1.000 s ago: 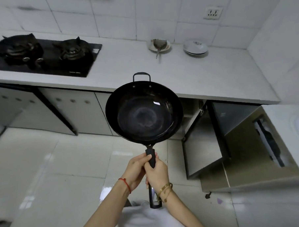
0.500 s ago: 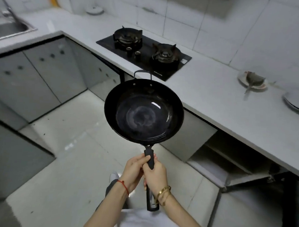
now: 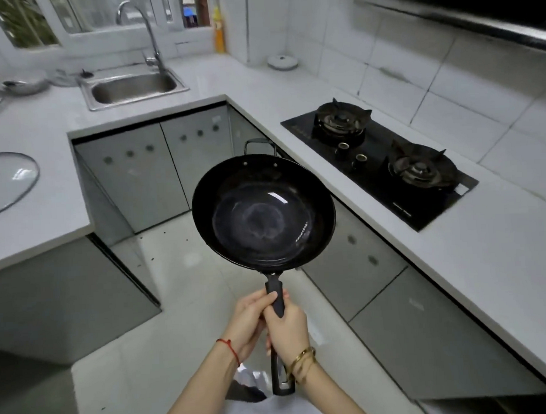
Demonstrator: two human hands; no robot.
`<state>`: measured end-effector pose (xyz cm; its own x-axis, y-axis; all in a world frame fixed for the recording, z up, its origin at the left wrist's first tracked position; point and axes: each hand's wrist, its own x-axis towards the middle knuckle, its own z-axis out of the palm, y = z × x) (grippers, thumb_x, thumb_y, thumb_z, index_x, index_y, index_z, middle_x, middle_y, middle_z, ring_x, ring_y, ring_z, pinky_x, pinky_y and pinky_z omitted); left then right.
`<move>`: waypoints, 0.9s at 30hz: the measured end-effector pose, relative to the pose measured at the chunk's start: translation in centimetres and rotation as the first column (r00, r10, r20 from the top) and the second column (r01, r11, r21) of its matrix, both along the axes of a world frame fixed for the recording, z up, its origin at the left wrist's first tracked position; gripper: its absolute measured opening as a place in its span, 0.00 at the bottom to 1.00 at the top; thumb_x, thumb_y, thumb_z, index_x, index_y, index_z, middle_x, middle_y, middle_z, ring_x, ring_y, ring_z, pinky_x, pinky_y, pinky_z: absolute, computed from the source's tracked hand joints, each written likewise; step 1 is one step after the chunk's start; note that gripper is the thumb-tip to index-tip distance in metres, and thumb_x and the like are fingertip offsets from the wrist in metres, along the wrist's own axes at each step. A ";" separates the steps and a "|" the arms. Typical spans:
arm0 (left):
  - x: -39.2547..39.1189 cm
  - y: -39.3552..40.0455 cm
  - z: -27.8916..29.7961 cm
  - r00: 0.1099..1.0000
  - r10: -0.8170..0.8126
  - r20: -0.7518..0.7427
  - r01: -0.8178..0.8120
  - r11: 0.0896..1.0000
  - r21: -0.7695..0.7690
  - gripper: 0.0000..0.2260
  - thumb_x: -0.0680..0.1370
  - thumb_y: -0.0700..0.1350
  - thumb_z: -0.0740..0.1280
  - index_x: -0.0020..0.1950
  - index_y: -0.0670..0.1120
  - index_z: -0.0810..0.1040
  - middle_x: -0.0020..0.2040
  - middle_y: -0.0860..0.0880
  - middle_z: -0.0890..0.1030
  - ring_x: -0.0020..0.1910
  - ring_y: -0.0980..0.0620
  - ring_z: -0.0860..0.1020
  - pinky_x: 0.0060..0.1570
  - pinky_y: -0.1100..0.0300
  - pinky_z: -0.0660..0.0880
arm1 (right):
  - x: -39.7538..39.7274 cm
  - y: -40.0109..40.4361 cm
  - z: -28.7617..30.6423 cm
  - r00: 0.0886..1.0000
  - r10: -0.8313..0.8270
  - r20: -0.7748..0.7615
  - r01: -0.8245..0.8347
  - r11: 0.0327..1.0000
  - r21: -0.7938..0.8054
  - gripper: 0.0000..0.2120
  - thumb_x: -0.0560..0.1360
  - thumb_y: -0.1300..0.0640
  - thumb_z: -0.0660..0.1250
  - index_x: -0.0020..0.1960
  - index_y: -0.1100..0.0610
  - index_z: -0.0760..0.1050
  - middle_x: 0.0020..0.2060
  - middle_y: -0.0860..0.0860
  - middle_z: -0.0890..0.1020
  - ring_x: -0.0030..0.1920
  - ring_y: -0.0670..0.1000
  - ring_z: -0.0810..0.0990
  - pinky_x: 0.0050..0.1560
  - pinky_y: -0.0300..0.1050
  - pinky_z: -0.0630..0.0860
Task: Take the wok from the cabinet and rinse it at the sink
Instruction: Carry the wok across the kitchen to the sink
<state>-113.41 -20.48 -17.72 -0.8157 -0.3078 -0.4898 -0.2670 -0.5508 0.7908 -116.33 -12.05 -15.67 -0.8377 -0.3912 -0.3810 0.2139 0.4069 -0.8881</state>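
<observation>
A black wok (image 3: pixel 263 211) with a small loop handle at its far side hangs level in the air over the floor, in the middle of the view. Its long black handle runs back toward me. My left hand (image 3: pixel 247 323) and my right hand (image 3: pixel 287 328) both grip that handle, left just ahead of right. The steel sink (image 3: pixel 134 86) with its tall curved tap (image 3: pixel 145 31) is set in the counter at the far left, well beyond the wok.
A black two-burner gas hob (image 3: pixel 379 161) sits in the right counter. A glass lid (image 3: pixel 8 182) lies on the left counter. A steel pan (image 3: pixel 22 87) rests left of the sink, a white round dish (image 3: pixel 282 61) in the corner. Grey cabinet doors line the floor space.
The view has swung left from the open cabinet, past the hob, until the sink shows. The wok stays level in both hands, held the same way.
</observation>
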 end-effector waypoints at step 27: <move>-34.4 -40.1 0.1 0.997 0.067 0.041 -0.066 0.998 -0.010 0.10 0.77 0.41 0.65 0.53 0.45 0.85 0.47 0.38 0.80 0.40 0.44 0.75 0.28 0.61 0.71 | -34.8 -40.6 -1.3 0.995 0.018 -0.100 -0.018 1.000 0.009 0.08 0.77 0.58 0.61 0.54 0.57 0.75 0.33 0.56 0.82 0.28 0.52 0.81 0.27 0.46 0.78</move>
